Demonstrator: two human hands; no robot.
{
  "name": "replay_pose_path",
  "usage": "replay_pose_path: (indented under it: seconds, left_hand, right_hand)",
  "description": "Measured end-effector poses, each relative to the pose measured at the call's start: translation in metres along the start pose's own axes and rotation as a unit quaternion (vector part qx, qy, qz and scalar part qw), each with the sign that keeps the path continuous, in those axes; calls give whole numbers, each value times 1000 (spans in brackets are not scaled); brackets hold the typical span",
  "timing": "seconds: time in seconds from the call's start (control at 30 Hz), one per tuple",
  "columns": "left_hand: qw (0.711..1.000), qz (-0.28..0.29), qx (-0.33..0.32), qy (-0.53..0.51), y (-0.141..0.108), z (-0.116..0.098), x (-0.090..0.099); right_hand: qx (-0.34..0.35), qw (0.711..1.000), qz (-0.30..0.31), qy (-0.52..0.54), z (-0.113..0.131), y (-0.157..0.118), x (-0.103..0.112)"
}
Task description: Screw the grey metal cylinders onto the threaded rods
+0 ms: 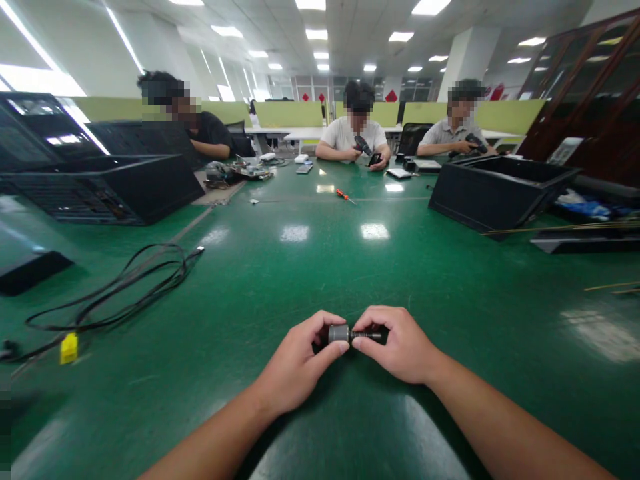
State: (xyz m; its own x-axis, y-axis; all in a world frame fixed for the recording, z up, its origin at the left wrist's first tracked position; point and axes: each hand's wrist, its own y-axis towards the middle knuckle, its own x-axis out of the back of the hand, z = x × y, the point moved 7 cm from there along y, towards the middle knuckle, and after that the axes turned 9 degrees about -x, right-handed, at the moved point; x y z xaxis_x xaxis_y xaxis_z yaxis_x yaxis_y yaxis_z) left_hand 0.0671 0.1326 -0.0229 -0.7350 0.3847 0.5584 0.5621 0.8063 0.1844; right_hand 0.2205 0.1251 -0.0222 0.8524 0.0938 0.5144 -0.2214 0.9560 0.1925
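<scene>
Low in the middle of the view, my left hand [301,360] is closed around a short grey metal cylinder [339,333], thumb and fingers on its sides. It looks like a small motor, though I cannot be sure of its kind. A thin ridged metal shaft [370,335] points right from the cylinder's end. My right hand [400,343] pinches this shaft near the cylinder, with its tip showing between thumb and fingers. The two hands almost meet just above the green tabletop [320,273]. My fingers hide parts of the cylinder and shaft.
To the left lie a looped black cable [135,293] and a yellow tag [69,348]. An orange screwdriver [343,195] rests farther ahead. Black computer cases [150,190] stand at both sides. Across the table sit three people, two holding power drills [363,145].
</scene>
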Motion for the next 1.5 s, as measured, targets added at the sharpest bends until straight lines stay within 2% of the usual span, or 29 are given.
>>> replay_pose_path:
  seconds: [1.5]
  left_hand:
    - [1000, -28, 12, -9, -1, 6, 3]
  right_hand:
    - [-39, 999, -18, -9, -4, -2, -1]
